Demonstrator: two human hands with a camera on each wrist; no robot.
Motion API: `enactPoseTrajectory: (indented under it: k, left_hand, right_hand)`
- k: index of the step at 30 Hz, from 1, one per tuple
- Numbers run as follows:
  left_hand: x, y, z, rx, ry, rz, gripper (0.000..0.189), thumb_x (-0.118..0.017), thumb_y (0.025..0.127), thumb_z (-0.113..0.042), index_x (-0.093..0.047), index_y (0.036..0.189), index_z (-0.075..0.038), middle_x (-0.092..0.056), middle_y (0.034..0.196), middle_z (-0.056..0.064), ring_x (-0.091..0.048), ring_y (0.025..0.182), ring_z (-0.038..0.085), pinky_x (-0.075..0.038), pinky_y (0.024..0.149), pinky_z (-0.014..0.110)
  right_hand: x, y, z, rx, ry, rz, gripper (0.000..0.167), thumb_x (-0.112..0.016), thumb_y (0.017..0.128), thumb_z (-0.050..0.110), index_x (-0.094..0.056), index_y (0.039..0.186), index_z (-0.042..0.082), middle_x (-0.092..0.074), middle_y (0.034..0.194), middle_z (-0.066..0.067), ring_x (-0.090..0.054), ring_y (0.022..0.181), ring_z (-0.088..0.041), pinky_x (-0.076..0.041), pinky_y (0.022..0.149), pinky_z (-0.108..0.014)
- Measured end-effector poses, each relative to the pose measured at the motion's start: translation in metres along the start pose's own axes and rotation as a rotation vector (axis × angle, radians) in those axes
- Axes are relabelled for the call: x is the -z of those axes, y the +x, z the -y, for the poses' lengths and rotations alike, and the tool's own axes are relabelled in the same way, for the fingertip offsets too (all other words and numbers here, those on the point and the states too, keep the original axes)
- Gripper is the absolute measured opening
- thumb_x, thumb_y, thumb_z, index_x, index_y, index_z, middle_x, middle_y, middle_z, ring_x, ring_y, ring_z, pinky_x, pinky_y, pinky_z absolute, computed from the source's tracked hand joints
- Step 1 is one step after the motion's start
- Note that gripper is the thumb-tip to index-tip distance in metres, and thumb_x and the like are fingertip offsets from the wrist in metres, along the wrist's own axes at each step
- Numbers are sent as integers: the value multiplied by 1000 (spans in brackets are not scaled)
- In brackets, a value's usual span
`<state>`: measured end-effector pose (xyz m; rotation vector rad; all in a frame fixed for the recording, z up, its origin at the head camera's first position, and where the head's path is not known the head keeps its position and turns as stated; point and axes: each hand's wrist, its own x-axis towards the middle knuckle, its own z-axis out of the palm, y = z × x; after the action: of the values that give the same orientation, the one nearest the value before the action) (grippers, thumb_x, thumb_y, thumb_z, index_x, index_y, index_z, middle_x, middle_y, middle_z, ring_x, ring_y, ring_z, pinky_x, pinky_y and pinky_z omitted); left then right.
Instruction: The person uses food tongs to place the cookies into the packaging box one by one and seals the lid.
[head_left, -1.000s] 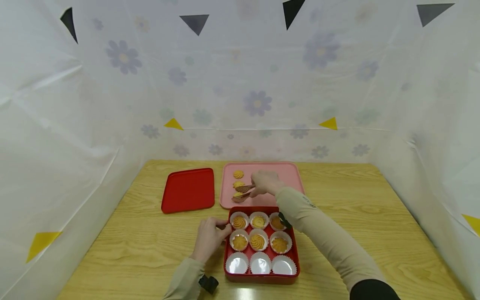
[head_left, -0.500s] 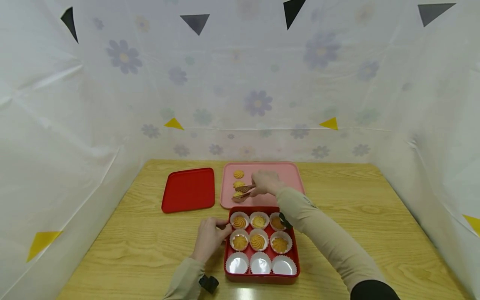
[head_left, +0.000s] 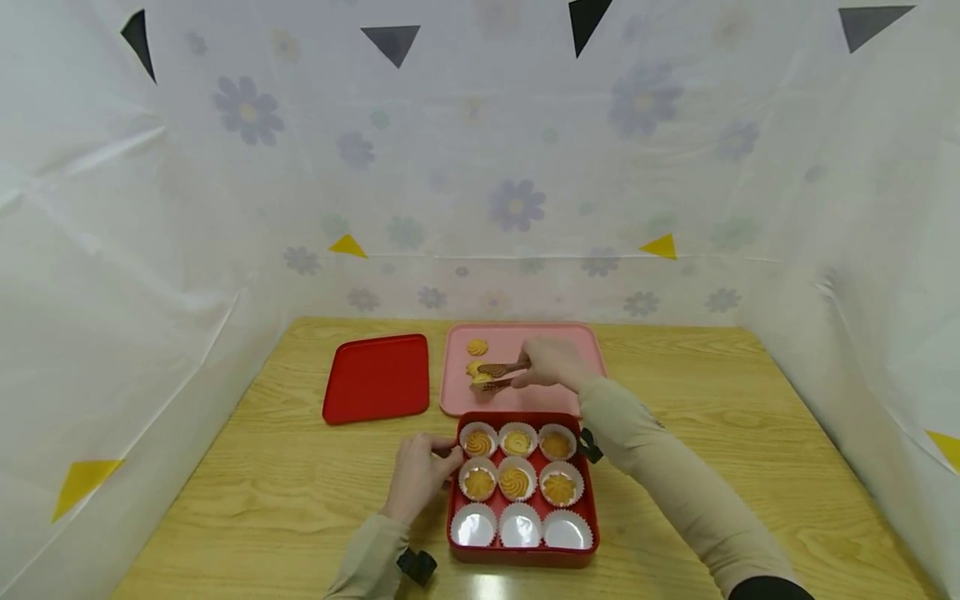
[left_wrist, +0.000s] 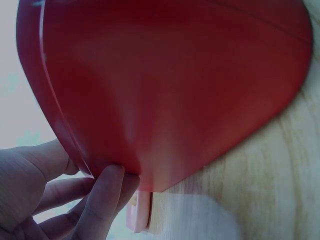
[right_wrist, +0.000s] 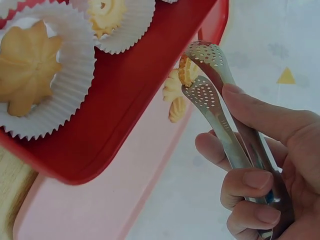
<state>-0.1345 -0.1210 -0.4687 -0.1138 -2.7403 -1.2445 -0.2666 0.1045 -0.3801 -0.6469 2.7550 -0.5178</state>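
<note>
My right hand (head_left: pixel 553 363) holds small metal tongs (right_wrist: pixel 240 135) with perforated tips. Pinched between those tips is a cookie (right_wrist: pixel 186 71), over the pink tray (head_left: pixel 585 335). Other piped cookies (head_left: pixel 477 347) lie along that tray's left side, one partly behind the tongs. My left hand (head_left: pixel 422 473) pinches the left wall of the red box (head_left: pixel 525 562), its fingers (left_wrist: pixel 104 195) on the outer side. White paper cups fill the box in rows. Cookies (head_left: pixel 513 482) sit in the back and middle rows; the front-row cups (head_left: pixel 521 527) hold nothing.
A bare red tray (head_left: pixel 377 379) lies left of the pink tray on the wooden table (head_left: pixel 285 500). Pale sheeting (head_left: pixel 450 167) with flowers and triangles hangs behind the table and along both sides. The box stands just in front of the pink tray.
My right hand and the tongs have moved right and slightly away, carrying a cookie from its spot at the pink tray's front left. My left hand has stayed on the box.
</note>
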Motion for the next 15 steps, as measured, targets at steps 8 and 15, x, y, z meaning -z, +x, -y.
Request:
enactPoseTrajectory:
  k: [8,15]
  left_hand:
    - [2,-2,-2,4,-8,-8,22,-72,80,-10,-81,99,-3,-77,79,7,-56,64,7,-43,60,21]
    - [2,-2,-2,-1,5,-15,22,-73,80,-10,-80,99,-2,-79,87,10,-58,69,9,-46,64,23]
  right_hand:
    - [2,-25,-10,57,18,-47,24,-78,86,28,-80,96,6,-66,65,-2,-35,55,-10,-29,54,-26]
    - [-1,-55,-16,105,44,-80,21,-76,88,32,-76,80,12,-56,62,5,-36,56,-9,-30,55,-27]
